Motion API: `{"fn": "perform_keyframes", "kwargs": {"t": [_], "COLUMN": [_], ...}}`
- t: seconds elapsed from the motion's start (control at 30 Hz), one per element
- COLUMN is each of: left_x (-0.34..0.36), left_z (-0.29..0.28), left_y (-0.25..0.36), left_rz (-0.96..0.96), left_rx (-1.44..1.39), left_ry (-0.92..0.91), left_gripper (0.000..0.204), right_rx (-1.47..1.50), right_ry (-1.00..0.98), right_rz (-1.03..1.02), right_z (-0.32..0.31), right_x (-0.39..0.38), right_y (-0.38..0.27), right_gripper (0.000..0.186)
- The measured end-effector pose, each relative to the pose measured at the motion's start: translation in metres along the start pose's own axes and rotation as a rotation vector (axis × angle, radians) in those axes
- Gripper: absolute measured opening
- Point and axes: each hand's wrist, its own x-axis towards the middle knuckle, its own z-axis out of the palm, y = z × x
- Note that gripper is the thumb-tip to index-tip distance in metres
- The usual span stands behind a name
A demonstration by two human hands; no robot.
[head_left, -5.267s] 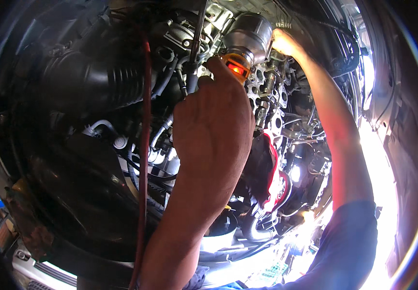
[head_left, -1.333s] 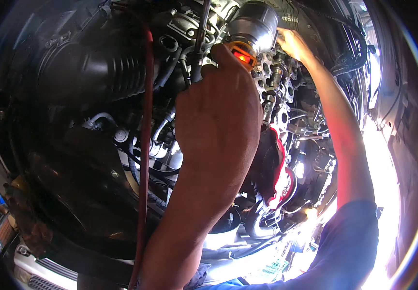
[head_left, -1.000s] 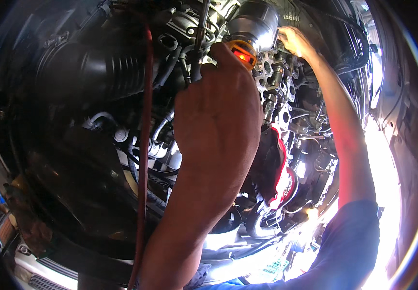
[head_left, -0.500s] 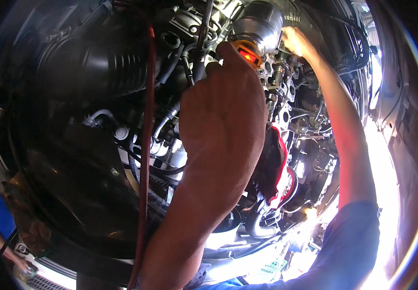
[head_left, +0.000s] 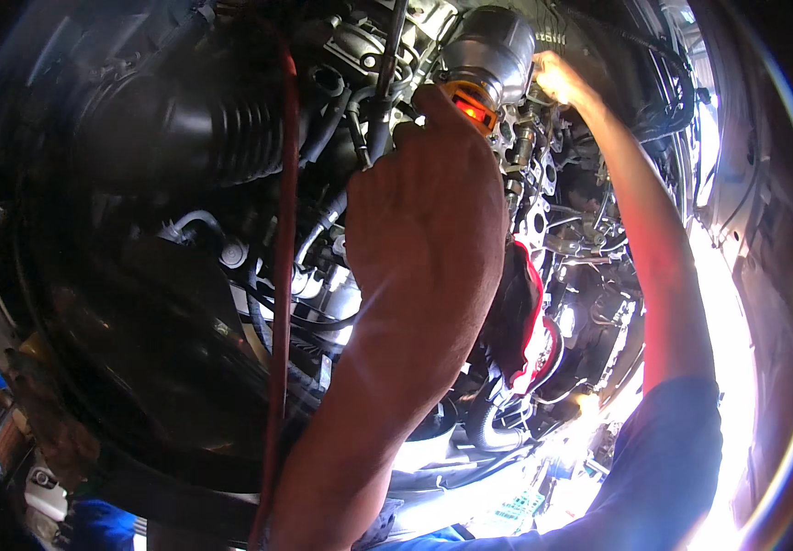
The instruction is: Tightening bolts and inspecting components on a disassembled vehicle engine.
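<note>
My left hand [head_left: 429, 197] reaches up from the lower edge, its back toward me and its fingers curled closed. Just beyond its thumb shows an orange-rimmed device [head_left: 472, 106] with a glowing red window; the hand hides the rest. A silver rounded cylinder [head_left: 491, 50] adjoins the device, though whether they are one piece I cannot tell. Along the cylinder's right side my right hand [head_left: 562, 81] is closed, brightly lit, its fingertips hidden. Below both hands runs a metal engine face with round ports [head_left: 536, 222].
A red hose [head_left: 284, 275] hangs down left of my left forearm. Black ribbed ducting [head_left: 240, 133] fills the upper left. Below the ports lies a dark, red-edged item [head_left: 520, 317]. Wires and pipes crowd the engine bay. Blue cloth [head_left: 103, 525] shows at the lower left.
My left hand and the device have shifted very slightly down and to the right. My right hand stays almost still. At the lower left, another person's arm has left the view.
</note>
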Motion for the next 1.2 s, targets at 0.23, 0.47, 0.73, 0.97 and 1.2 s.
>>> {"fn": "perform_keyframes", "kwargs": {"t": [0.23, 0.47, 0.73, 0.97, 1.2], "left_x": [0.001, 0.004, 0.002, 0.001, 0.002], "left_z": [0.0, -0.001, 0.002, -0.005, 0.0], "left_y": [-0.002, -0.003, 0.001, 0.003, 0.004], "left_rz": [-0.015, -0.033, -0.019, -0.08, -0.064], "left_rx": [-0.06, -0.075, -0.044, -0.018, 0.02], "left_ry": [0.021, -0.027, 0.006, -0.07, -0.049], "left_gripper": [0.036, 0.037, 0.036, 0.016, 0.015], "right_rx": [0.186, 0.088, 0.081, 0.053, -0.121], "right_ry": [0.088, -0.038, 0.241, 0.046, 0.203], "right_rz": [-0.061, -0.044, -0.113, -0.215, -0.073], "right_z": [0.009, 0.001, 0.024, -0.005, 0.025], "right_x": [0.0, -0.009, -0.013, 0.004, -0.003], "right_y": [0.008, -0.002, 0.014, 0.005, 0.021], "right_gripper": [0.015, 0.014, 0.018, 0.018, 0.03]}}
